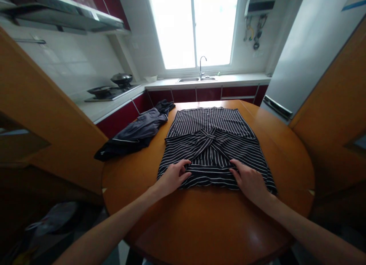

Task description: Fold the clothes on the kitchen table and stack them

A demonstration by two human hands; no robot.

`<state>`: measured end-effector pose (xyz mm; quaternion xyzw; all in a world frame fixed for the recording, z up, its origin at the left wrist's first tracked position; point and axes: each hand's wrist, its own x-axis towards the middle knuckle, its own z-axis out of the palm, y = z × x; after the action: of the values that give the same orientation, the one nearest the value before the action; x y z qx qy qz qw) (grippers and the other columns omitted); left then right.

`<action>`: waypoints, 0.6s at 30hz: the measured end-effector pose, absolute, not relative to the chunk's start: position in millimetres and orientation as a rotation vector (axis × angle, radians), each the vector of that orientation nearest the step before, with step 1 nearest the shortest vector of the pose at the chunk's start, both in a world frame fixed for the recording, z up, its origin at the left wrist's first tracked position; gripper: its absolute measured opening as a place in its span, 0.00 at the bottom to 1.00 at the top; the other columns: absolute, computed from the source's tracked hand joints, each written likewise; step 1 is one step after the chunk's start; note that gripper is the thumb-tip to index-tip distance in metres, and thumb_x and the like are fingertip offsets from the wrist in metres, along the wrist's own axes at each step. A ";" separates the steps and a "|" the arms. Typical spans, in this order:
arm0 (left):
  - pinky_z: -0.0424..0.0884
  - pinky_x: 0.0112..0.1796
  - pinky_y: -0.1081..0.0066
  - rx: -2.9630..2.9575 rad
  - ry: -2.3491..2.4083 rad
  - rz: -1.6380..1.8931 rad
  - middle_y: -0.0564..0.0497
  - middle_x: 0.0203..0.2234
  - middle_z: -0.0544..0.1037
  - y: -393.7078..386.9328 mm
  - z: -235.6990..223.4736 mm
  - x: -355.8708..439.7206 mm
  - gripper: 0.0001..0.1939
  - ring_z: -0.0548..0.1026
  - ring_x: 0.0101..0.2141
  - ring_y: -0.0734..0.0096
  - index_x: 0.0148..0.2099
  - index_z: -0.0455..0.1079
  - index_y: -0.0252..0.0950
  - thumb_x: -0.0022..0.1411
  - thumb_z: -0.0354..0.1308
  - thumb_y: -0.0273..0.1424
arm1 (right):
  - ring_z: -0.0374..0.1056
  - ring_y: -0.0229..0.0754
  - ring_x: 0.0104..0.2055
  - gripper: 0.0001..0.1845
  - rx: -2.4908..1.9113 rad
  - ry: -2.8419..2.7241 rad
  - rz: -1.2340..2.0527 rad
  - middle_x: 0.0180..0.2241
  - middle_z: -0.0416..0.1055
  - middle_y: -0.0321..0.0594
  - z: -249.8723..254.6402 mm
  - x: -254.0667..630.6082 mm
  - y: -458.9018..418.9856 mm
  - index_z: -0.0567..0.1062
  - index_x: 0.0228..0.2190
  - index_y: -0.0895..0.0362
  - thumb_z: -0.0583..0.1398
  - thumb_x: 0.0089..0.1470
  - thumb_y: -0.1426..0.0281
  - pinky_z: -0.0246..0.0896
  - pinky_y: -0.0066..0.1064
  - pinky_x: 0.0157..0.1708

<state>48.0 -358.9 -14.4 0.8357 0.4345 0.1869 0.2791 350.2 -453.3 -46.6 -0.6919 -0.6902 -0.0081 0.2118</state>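
A black shirt with white stripes (208,150) lies flat on the round wooden table (200,223), its sleeves folded inward so that they cross near the middle. At the shirt's near edge, a band of fabric with sideways stripes is turned up. My left hand (175,176) touches the left part of this near edge, thumb and forefinger apart. On the right part, my right hand (251,180) rests in much the same way, a gap showing between its thumb and forefinger. Neither hand visibly pinches the cloth.
A crumpled dark garment (140,127) lies at the table's left edge. Behind the table run a counter with a sink (190,80) and a stove with two pans (122,79). A refrigerator (309,55) stands at the right. Wooden door frames flank the table.
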 end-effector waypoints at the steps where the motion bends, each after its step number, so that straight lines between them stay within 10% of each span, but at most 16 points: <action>1: 0.66 0.31 0.73 2.242 1.156 0.525 0.57 0.27 0.74 -359.1 -16.0 46.2 0.18 0.72 0.27 0.71 0.56 0.70 0.37 0.64 0.59 0.33 | 0.79 0.52 0.40 0.18 -1.910 -1.909 -0.016 0.46 0.80 0.47 -46.0 350.5 -452.9 0.71 0.54 0.54 0.50 0.68 0.65 0.71 0.39 0.35; 11: 0.70 0.35 0.72 2.346 1.181 0.507 0.55 0.32 0.75 -346.3 -28.3 45.2 0.19 0.73 0.29 0.71 0.58 0.69 0.40 0.64 0.59 0.28 | 0.74 0.51 0.39 0.19 -1.922 -2.040 -0.207 0.41 0.79 0.50 -48.1 353.2 -438.8 0.70 0.56 0.58 0.49 0.68 0.69 0.67 0.41 0.41; 18: 0.68 0.56 0.57 2.842 1.045 0.636 0.42 0.56 0.72 -371.3 -14.7 63.2 0.18 0.73 0.54 0.58 0.62 0.65 0.37 0.73 0.49 0.29 | 0.67 0.56 0.53 0.20 -1.795 -2.025 -0.358 0.51 0.73 0.55 -39.3 338.6 -450.5 0.71 0.57 0.61 0.49 0.68 0.71 0.62 0.47 0.52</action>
<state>63.2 -371.3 -14.7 0.9182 0.3377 0.2056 0.0235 338.6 -450.5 -39.3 -0.6438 -0.7261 -0.1282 0.2047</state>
